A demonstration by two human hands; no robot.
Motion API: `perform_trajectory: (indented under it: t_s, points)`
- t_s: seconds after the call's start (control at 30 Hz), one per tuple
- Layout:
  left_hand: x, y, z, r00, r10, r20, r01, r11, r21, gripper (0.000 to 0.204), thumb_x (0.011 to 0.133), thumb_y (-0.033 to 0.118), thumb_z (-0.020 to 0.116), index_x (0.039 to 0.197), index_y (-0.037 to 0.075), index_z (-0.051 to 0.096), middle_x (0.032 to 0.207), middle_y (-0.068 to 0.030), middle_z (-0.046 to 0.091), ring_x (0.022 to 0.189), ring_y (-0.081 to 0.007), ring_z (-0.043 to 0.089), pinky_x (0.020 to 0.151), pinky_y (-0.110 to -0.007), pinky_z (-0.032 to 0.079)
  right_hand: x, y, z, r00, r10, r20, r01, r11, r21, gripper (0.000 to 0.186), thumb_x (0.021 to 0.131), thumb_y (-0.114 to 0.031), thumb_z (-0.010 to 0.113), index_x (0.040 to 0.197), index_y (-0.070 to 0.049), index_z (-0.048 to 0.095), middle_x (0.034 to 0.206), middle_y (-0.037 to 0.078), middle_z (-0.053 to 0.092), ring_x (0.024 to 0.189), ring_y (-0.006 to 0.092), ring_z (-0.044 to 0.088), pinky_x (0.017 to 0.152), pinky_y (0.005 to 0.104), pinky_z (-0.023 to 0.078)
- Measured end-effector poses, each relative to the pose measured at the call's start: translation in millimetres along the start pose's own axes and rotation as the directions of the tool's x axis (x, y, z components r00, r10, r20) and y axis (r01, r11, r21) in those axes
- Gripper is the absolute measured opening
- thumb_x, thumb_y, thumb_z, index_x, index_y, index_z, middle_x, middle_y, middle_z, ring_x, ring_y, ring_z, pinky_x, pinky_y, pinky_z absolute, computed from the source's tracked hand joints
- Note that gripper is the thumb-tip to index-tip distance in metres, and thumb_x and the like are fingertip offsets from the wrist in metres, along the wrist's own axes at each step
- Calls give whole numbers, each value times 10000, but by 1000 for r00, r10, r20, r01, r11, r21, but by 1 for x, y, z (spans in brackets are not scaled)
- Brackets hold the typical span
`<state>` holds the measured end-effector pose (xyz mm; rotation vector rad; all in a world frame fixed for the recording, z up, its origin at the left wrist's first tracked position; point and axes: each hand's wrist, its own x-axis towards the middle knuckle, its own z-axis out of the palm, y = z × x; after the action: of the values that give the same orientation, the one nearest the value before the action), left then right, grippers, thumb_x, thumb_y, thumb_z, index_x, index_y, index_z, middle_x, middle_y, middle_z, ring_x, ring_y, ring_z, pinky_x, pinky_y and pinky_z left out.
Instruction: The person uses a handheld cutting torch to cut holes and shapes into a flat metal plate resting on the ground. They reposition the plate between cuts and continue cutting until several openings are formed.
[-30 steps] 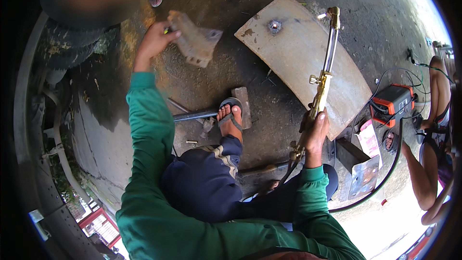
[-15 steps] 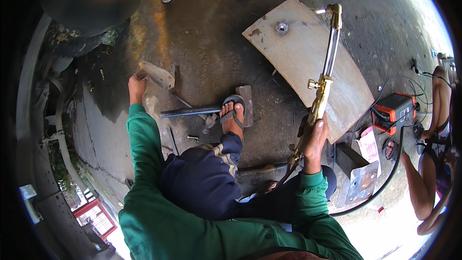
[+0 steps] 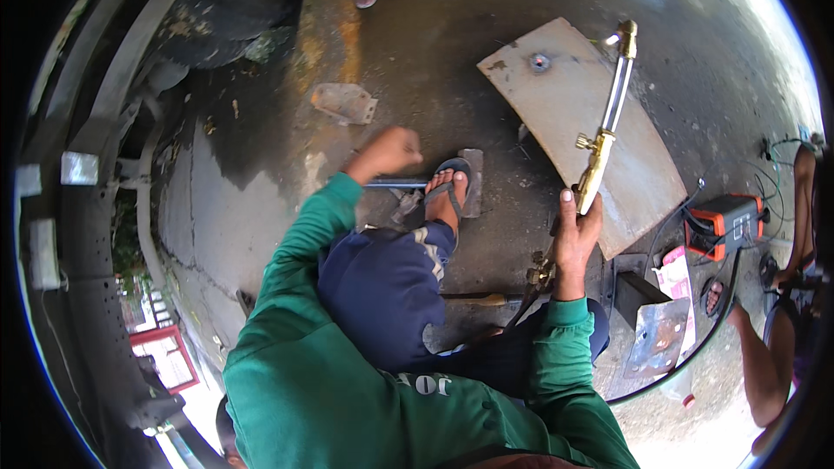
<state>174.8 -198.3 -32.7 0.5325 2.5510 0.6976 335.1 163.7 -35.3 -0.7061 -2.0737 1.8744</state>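
My right hand (image 3: pixel 577 234) grips a brass cutting torch (image 3: pixel 594 172) by its handle, thumb pointing up along it. A small flame shows at the torch's angled tip, right of a curved steel plate (image 3: pixel 560 108) that has a small glowing hole near its far end. My left hand (image 3: pixel 388 153), slightly blurred, is closed above the ground with nothing visible in it. Beyond it a rusty metal piece (image 3: pixel 345 103) lies on the ground. A metal bar (image 3: pixel 395 183) runs between my left hand and my sandalled foot (image 3: pixel 445 195).
A steel block (image 3: pixel 473 175) lies beside my foot. To the right stand an angled metal piece (image 3: pixel 656 339), an orange-and-black machine (image 3: pixel 728 226), a dark hose (image 3: pixel 725 304) and another person's legs (image 3: pixel 756 365). A person sits at the far left near a tyre (image 3: pixel 221 13).
My left hand has let go of the rusty metal piece, now lying on the ground, and moved right and nearer. My right hand still holds the lit torch. The view has shifted left.
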Motion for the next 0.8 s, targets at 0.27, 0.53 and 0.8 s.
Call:
perform_trajectory:
  t_s: [0.27,0.53,0.8]
  points:
    - [-58,48,135,915,156,371,-191,980,58,227,841,193,725,971,11,688,911,-168,705,840,-274,687,778,-384,528,-4,-16,2,997,-70,19,71,992,-101,383,932,-246,758,1120,42,592,868,90,614,800,163,532,749,326,480]
    - [-29,52,153,906,248,343,-185,961,-208,247,911,207,669,1074,22,666,989,-158,684,859,-252,665,784,-369,522,-17,-22,-2,982,-188,-30,186,980,-64,324,910,-14,634,1222,37,563,889,64,576,806,132,510,752,300,475]
    - [59,74,121,825,371,425,-33,783,-621,274,981,222,613,1177,33,644,1068,-148,664,878,-230,643,789,-353,516,-26,-54,-4,986,163,18,-163,986,-19,249,995,-157,636,1189,-27,549,760,0,511,617,81,477,538,267,404]
